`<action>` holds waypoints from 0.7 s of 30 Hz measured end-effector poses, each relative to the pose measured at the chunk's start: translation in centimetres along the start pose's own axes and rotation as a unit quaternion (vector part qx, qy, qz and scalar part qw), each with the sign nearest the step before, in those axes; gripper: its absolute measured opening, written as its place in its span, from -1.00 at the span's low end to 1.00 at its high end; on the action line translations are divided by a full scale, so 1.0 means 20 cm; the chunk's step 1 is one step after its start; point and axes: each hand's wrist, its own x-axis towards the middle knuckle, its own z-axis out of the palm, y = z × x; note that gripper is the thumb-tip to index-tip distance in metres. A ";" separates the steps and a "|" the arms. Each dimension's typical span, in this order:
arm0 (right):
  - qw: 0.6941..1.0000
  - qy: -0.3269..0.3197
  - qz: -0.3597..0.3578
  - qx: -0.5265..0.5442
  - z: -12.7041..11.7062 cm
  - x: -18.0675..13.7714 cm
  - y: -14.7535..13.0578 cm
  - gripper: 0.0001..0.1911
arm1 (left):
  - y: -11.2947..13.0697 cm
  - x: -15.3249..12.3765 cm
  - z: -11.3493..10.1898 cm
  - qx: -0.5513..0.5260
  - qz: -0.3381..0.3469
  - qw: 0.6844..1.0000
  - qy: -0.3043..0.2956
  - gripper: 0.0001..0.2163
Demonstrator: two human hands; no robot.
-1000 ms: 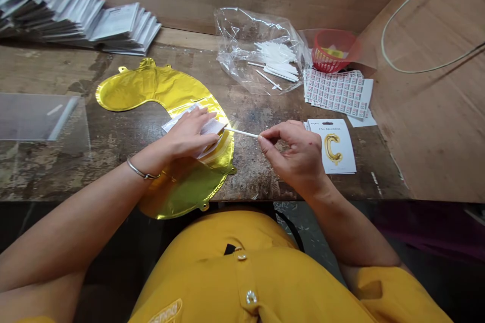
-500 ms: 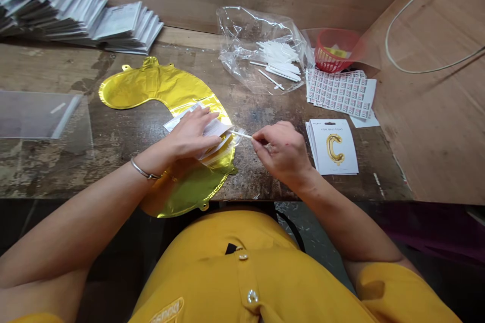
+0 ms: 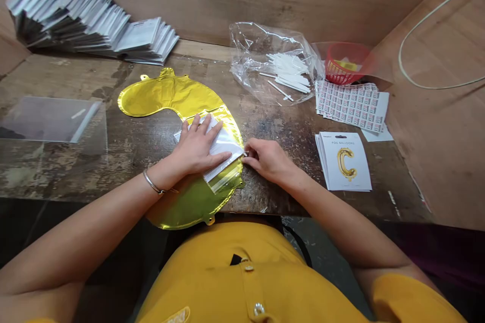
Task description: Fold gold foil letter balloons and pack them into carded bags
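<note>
Foil and film: the clear packet [image 3: 222,154] lay on the gold foil balloon [image 3: 178,98] near the table's [image 3: 288,126] front edge.
Handling: likely light, limp, slippery; best pinned flat and held at its open end.
Axis: long side ran diagonally, mouth toward the right.
Left hand [image 3: 197,149]: spread flat, pressing the packet.
Right hand [image 3: 265,159]: fingertips pinched at the packet's right edge.

packs [image 3: 94,25] 10 o'clock | straw bag [image 3: 273,60] 1 o'clock | red basket [image 3: 346,63] 2 o'clock | sticker sheets [image 3: 350,103] beside it | C cards [image 3: 344,161] 3 o'clock | clear sleeves [image 3: 49,118] 9 o'clock
</note>
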 end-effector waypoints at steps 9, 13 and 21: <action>0.983 0.014 -0.087 -0.163 0.03 0.03 0.03 -0.79 | -0.01 -0.02 0.00 -0.005 0.007 1.000 0.005 -0.22; 0.971 0.051 -0.112 -0.207 0.06 0.00 0.02 -0.70 | -0.04 -0.02 0.01 -0.007 0.037 0.999 0.000 -0.26; 0.970 0.052 -0.068 -0.229 0.04 -0.01 -0.07 -0.84 | -0.05 -0.02 -0.06 -0.024 0.087 0.995 0.050 -0.32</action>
